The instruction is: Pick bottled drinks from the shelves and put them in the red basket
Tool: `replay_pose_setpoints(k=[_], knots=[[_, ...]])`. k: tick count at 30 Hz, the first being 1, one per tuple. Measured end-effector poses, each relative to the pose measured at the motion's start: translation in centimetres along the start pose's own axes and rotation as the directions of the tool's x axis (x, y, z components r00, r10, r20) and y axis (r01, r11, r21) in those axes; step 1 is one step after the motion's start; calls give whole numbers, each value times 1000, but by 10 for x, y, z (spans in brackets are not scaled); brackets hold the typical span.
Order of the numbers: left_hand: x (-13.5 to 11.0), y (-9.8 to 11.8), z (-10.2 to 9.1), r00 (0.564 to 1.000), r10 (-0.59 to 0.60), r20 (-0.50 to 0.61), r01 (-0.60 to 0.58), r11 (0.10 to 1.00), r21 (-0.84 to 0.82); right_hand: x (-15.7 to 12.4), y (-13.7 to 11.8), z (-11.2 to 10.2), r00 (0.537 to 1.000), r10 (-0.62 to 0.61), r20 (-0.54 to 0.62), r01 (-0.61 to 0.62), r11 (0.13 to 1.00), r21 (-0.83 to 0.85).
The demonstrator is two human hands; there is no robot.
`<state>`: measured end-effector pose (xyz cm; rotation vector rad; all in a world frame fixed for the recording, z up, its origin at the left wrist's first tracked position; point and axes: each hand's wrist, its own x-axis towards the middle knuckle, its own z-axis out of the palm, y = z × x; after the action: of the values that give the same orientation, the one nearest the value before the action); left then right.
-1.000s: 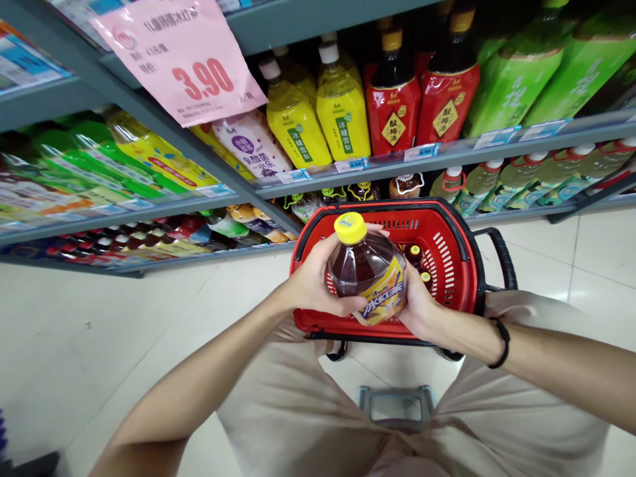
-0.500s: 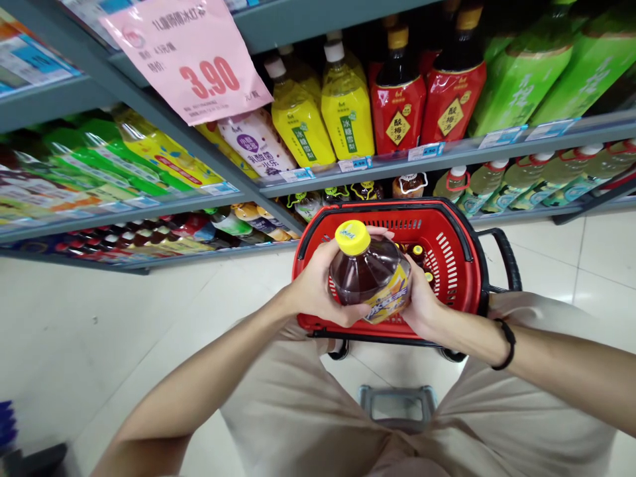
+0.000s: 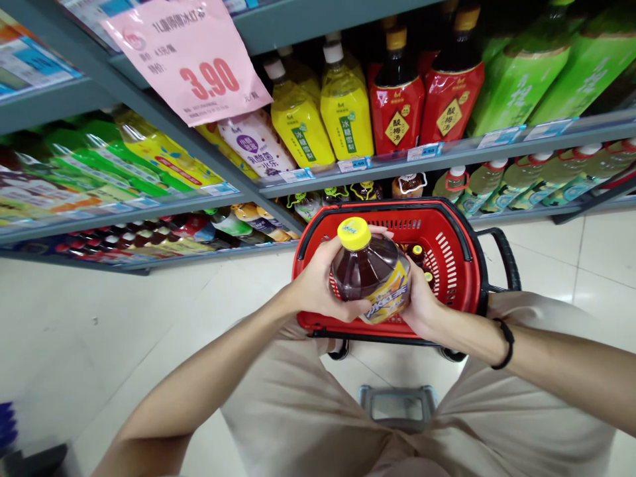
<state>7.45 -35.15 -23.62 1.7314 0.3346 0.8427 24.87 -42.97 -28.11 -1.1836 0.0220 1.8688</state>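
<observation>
Both hands hold a large bottle of dark brown iced tea [image 3: 370,268], with a yellow cap and a yellow-and-blue label. My left hand [image 3: 322,281] wraps the bottle's upper left side, its thumb across the front. On the lower right side, my right hand [image 3: 420,301] grips near the base, its fingers partly hidden behind the bottle. The bottle is tilted, cap toward the upper left. Directly beneath it stands a red shopping basket [image 3: 457,232] with black trim. Several small dark bottles with yellow caps [image 3: 417,252] lie inside, partly covered by my hands and the tea.
Grey shelves ahead carry yellow bottles [image 3: 346,109], red-labelled bottles [image 3: 397,109] and green bottles [image 3: 527,86]. A pink price sign [image 3: 189,59] hangs at the upper left. The basket's black handle [image 3: 504,258] sticks out to the right. My knees flank the basket on the tiled floor [image 3: 99,318].
The bottle has turned slightly in my hands, and its cap has shifted a little up and to the right. Otherwise the scene stays the same.
</observation>
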Motion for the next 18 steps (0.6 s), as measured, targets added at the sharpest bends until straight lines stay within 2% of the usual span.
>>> replay_pose_setpoints(k=[10,14,18], knots=[[0,-1,-2,1000,11,21,-11,1000,3,2,3,-3,1000,-9,10,9,1000,11],[-1,-1,-1,999,-35,-12,35,998,-44,3,3,-3,999,11,39,-12,1000,17],[-2,-11,-8,988,-144,-47,136,980,-146,-2,-4,5,996,57,-62,-55,998,31]])
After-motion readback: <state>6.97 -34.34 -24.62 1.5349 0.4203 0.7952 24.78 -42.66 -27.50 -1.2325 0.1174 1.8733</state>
